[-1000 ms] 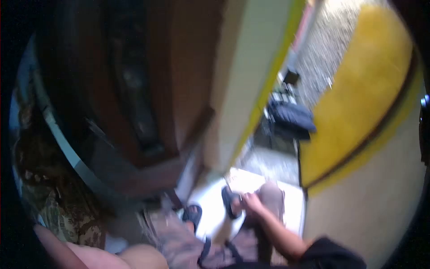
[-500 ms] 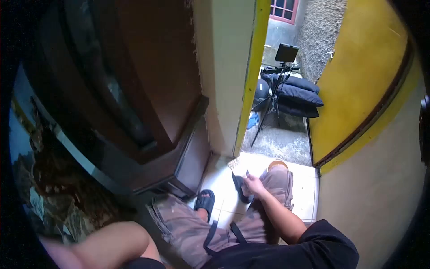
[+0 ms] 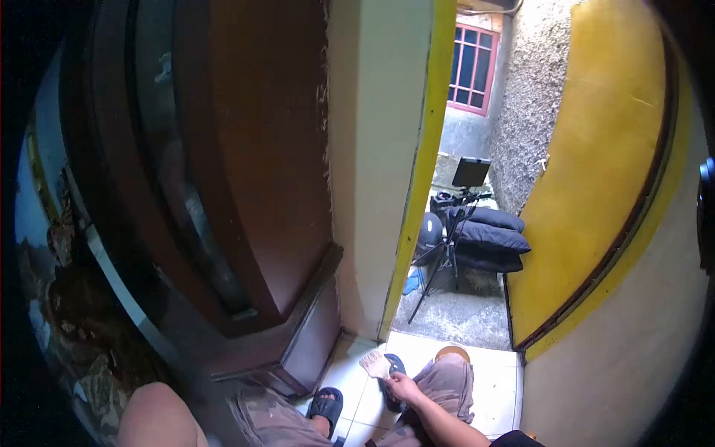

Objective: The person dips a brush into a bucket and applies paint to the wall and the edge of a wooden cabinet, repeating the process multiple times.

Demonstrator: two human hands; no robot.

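My right hand (image 3: 404,389) is closed around the handle of a flat brush (image 3: 376,365). The brush has a wide pale head with reddish marks, which points up and left above the white floor tiles. This hand is just in front of my right sandal (image 3: 395,363) and beside my right trouser leg (image 3: 447,387). My left hand is out of view; only a bare bent part of my left arm (image 3: 160,417) shows at the lower left edge.
A dark brown wooden cabinet (image 3: 253,149) stands at left. Beyond the yellow door frame (image 3: 424,149) are a tripod (image 3: 447,261), dark cushions (image 3: 488,237) and a helmet (image 3: 430,229). A yellow door (image 3: 596,149) stands open at right. A round orange-rimmed thing (image 3: 453,349) is beyond my right knee.
My view has tilted up, so everything appears lower. My left hand, blurred at the lower left before, has left the view. My right hand keeps holding the brush, whose head is now turned further left.
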